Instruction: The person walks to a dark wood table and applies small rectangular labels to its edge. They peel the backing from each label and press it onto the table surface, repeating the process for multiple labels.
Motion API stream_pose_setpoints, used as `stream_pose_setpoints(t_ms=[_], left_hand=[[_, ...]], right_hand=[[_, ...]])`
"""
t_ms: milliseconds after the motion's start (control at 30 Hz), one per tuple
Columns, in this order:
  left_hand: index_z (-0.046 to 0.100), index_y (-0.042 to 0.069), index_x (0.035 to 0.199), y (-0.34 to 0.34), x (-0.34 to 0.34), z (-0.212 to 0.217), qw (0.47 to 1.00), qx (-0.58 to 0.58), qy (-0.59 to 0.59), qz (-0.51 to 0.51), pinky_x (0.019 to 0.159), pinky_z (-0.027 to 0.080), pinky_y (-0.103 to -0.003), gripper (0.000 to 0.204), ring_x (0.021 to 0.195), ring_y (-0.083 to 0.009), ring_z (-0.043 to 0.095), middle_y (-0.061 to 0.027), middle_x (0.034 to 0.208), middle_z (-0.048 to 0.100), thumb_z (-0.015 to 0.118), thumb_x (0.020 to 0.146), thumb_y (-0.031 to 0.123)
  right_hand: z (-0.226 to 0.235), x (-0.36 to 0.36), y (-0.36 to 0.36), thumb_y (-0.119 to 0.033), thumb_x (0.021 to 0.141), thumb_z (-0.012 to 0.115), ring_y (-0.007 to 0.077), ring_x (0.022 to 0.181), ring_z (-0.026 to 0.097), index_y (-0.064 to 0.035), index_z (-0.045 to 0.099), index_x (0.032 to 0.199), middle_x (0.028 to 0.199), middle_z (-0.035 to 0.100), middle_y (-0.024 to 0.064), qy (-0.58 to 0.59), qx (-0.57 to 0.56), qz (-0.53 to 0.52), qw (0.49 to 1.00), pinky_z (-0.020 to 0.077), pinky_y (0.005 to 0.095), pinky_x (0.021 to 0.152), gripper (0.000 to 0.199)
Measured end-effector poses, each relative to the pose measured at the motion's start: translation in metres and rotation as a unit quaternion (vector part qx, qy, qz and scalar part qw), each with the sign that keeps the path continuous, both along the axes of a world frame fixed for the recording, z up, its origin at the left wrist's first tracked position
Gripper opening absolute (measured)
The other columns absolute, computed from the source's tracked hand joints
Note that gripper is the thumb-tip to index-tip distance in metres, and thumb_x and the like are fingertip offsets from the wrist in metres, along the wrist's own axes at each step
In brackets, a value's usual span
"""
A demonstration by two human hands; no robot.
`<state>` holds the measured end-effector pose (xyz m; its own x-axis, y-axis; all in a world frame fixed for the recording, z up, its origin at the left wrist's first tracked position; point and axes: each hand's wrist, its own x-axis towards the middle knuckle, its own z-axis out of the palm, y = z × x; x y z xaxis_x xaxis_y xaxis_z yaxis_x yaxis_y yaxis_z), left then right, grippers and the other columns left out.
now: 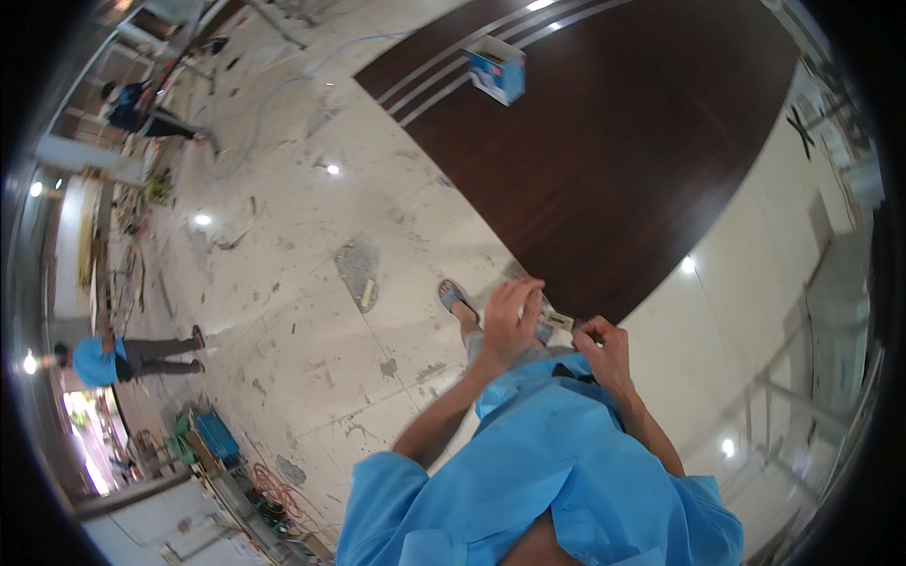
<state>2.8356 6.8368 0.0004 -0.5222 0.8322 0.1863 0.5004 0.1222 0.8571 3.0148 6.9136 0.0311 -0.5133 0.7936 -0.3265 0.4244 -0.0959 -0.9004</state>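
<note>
Above my blue shirt (pixel 566 443), both my hands are raised at the near end of a glossy dark brown panel (pixel 623 179). My left hand (pixel 511 321) has its fingers loosely stretched toward the panel's edge, and I see nothing in it. Beside it, my right hand (pixel 605 349) is closed, with fingertips pinched together; whatever they hold, if anything, is too small to make out. A small tan piece (pixel 560 322) shows between the hands, near the right fingertips; whether it is touched, I cannot tell. An open blue and white cardboard box (pixel 496 71) stands on the panel's far part.
Chipped pale floor tiles (pixel 311 368) spread to the left, with a light blue hose (pixel 274 90) across them. One person (pixel 99 360) in blue stands at left; another person (pixel 132 106) is farther back. Tools and a coiled orange hose (pixel 283 492) lie lower left. A metal frame (pixel 783 406) is at right.
</note>
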Motion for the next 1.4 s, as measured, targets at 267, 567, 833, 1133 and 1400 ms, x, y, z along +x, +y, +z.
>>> stream_pose_setpoints(t_ms=[267,567,833,1133,1400], left_hand=[[0.066,-0.002,0.107,-0.02,0.052,0.033,0.976,0.061,-0.191,0.081,0.072,0.054,-0.033,0.016,0.084,-0.0243,0.066,-0.0148,0.104,0.063,0.062,0.097,0.01],[0.066,-0.007,0.112,-0.034,0.044,0.032,0.931,0.093,-0.35,0.045,0.083,0.055,-0.031,0.022,0.097,-0.0224,0.066,-0.0159,0.113,0.064,0.057,0.099,0.009],[0.071,-0.002,0.111,-0.037,0.042,0.024,0.988,0.084,-0.126,0.012,0.089,0.053,-0.035,0.021,0.103,-0.0275,0.065,-0.0151,0.114,0.068,0.066,0.093,0.007],[0.072,-0.001,0.104,-0.041,0.035,0.027,0.985,0.022,-0.165,-0.031,0.089,0.053,-0.035,0.019,0.105,-0.0274,0.065,-0.0129,0.108,0.07,0.074,0.086,0.006],[0.074,-0.002,0.094,-0.039,0.03,0.032,0.987,0.007,-0.156,-0.032,0.087,0.052,-0.033,0.014,0.096,-0.0251,0.068,-0.0126,0.099,0.073,0.076,0.082,0.006]], right_hand=[[0.014,-0.03,0.019,-0.01,0.088,0.063,0.0085,0.066,0.06,0.0045,0.063,0.077,0.068,0.066,0.006,0.076,-0.033,0.123,0.989,0.0479,0.0251,0.061,0.018],[0.031,-0.038,0.019,-0.01,0.093,0.065,0.0088,0.069,0.062,0.0042,0.067,0.083,0.071,0.068,0.0059,0.098,-0.091,0.168,0.977,0.0511,0.0252,0.065,0.018],[0.014,-0.026,0.015,-0.005,0.088,0.072,0.0074,0.071,0.063,0.0047,0.069,0.088,0.076,0.071,0.0051,0.072,-0.027,0.164,0.983,0.0503,0.0241,0.066,0.011],[0.002,-0.013,0.016,-0.005,0.085,0.072,0.0135,0.078,0.068,0.0017,0.073,0.099,0.087,0.074,0.0124,0.045,0.017,0.209,0.977,0.0533,0.0279,0.071,0.015],[0.009,-0.011,0.019,-0.011,0.087,0.073,0.0171,0.078,0.071,-0.0005,0.074,0.101,0.088,0.074,0.0137,0.013,0.023,0.25,0.968,0.0543,0.0307,0.071,0.018]])
